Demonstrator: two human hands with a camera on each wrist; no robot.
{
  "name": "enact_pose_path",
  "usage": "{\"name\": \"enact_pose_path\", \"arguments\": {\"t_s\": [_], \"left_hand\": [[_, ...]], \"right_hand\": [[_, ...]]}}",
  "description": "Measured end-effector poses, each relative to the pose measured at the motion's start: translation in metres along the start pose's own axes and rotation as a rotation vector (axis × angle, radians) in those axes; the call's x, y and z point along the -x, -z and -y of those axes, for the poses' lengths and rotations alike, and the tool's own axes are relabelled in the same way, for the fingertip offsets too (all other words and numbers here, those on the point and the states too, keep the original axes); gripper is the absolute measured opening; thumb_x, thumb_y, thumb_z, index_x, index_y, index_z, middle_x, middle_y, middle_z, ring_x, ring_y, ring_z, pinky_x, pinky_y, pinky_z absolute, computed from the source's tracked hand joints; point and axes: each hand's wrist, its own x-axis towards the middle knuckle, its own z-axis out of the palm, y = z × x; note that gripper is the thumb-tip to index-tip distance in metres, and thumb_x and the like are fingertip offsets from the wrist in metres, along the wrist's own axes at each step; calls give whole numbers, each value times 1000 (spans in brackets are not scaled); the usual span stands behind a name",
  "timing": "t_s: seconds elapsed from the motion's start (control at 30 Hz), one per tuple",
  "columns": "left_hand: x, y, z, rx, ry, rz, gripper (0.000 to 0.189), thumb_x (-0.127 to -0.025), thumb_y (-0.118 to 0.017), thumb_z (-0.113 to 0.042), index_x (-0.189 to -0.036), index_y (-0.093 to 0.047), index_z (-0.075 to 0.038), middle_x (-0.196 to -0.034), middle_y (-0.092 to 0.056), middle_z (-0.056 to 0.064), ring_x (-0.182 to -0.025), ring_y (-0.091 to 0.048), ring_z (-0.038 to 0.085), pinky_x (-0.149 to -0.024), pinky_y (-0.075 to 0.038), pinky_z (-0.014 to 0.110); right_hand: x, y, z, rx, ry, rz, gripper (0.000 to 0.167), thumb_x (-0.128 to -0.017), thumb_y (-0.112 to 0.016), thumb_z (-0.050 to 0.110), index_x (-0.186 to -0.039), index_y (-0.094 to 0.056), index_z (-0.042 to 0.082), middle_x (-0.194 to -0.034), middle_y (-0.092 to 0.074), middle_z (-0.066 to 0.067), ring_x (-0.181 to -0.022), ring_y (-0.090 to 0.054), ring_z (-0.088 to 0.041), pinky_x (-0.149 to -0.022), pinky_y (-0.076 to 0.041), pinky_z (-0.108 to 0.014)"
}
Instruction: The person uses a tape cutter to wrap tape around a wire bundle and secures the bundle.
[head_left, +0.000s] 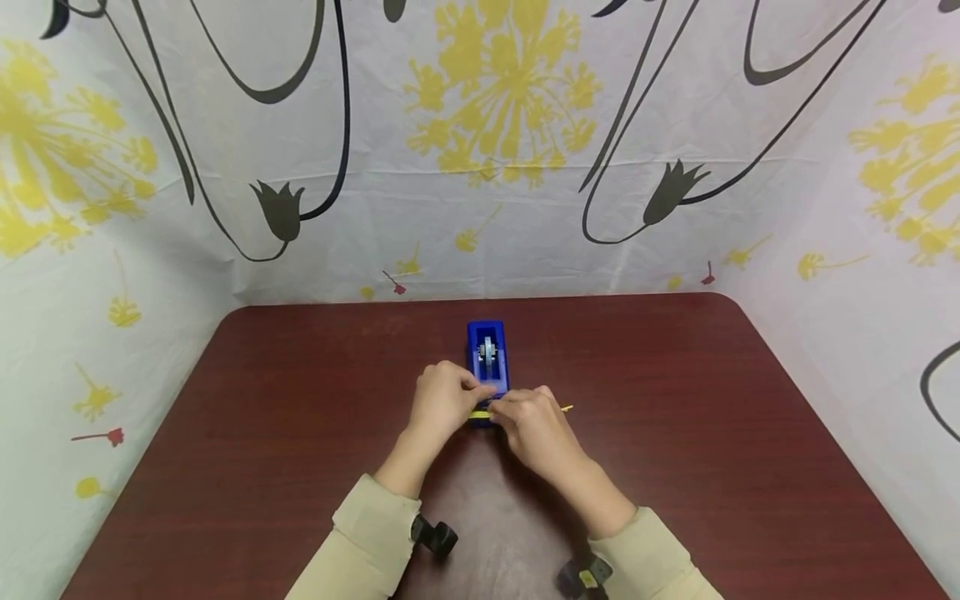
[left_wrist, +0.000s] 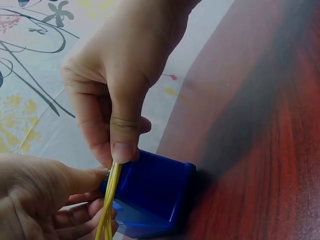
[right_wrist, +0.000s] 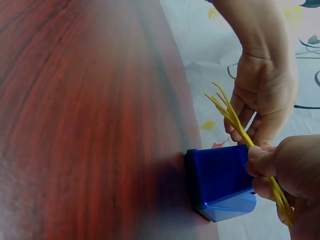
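Note:
A blue tape dispenser (head_left: 504, 367) with a tape roll (head_left: 488, 354) in it stands on the table. My left hand (head_left: 444, 398) is at its front edge, thumb and fingertips pinched together where the tape end lies; the tape itself is too small to make out. My right hand (head_left: 536, 425) pinches a bundle of thin yellow wire-like strands (head_left: 480, 414) across the front of the dispenser. In the right wrist view the strands (right_wrist: 241, 127) splay apart at one end, passing in front of the left hand (right_wrist: 267, 92). The left wrist view shows the right thumb (left_wrist: 125, 135) pressed on the bundle.
The dark red-brown wooden table (head_left: 300, 375) reaches out on both sides of the hands. A white sheet (head_left: 360, 242) with yellow and grey flower prints surrounds its back and sides. A black wrist camera (head_left: 435, 536) hangs below the left cuff, another (head_left: 583, 577) by the right cuff.

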Motion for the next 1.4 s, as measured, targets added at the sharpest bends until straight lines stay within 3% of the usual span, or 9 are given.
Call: {"name": "enact_pose_path", "arguments": {"t_s": [0.17,0.4,0.7,0.87,0.97,1.13,1.27,1.4], "left_hand": [[1,-1,1,-7,15,9,25,-85,-82,-38,-72,-82,-17,-73,-74,-2,-66,-66,15,-56,-51,28],[-1,-1,-1,-16,22,13,24,-85,-82,-37,-73,-81,-17,-74,-74,-2,-65,-65,14,-59,-53,31],[5,-3,3,-45,35,-19,24,-86,-80,-43,-81,-83,-20,-76,-74,-5,-61,-63,10,-55,-50,29],[12,-2,6,-56,-70,-119,22,-89,-78,-41,-85,-82,-20,-76,-73,-6,-63,-64,9,-58,-51,31],[19,0,8,-34,-196,-166,19,-90,-78,-36,-86,-81,-18,-77,-72,-7,-65,-62,6,-61,-51,28],[31,3,10,33,-409,-120,8,-92,-77,-26,-89,-78,-18,-82,-68,-10,-69,-62,7,-63,-49,24],[38,6,14,4,-501,-84,4,-93,-75,-22,-92,-77,-19,-86,-66,-10,-75,-64,10,-66,-51,26],[43,11,14,-31,-532,-35,8,-94,-73,-24,-98,-77,-18,-94,-69,-9,-83,-66,7,-73,-54,29]], "right_hand": [[0,0,0,-18,-28,21,11,-79,-84,1,-86,-79,9,-86,-76,-2,-79,-73,-15,-67,-46,-35],[16,-4,-3,-90,17,139,9,-81,-82,3,-85,-80,11,-82,-74,4,-75,-70,-12,-68,-46,-34],[21,1,-12,-88,88,-94,11,-78,-85,3,-85,-79,11,-83,-75,3,-73,-70,-11,-67,-47,-34],[22,-1,-10,-118,112,-157,10,-78,-84,4,-85,-78,8,-81,-75,1,-71,-70,-13,-68,-48,-34],[21,-1,-8,-123,119,-175,11,-78,-85,5,-86,-77,6,-81,-75,-1,-72,-70,-14,-68,-49,-35],[20,3,-7,-110,121,-194,14,-77,-86,8,-86,-76,6,-82,-75,-2,-73,-71,-15,-68,-49,-34],[19,3,-6,-109,132,-218,13,-79,-85,10,-87,-75,6,-82,-74,-2,-73,-71,-15,-68,-49,-34],[19,6,-5,-114,128,-242,12,-88,-80,17,-88,-75,6,-83,-74,-2,-74,-71,-15,-68,-50,-35]]}}
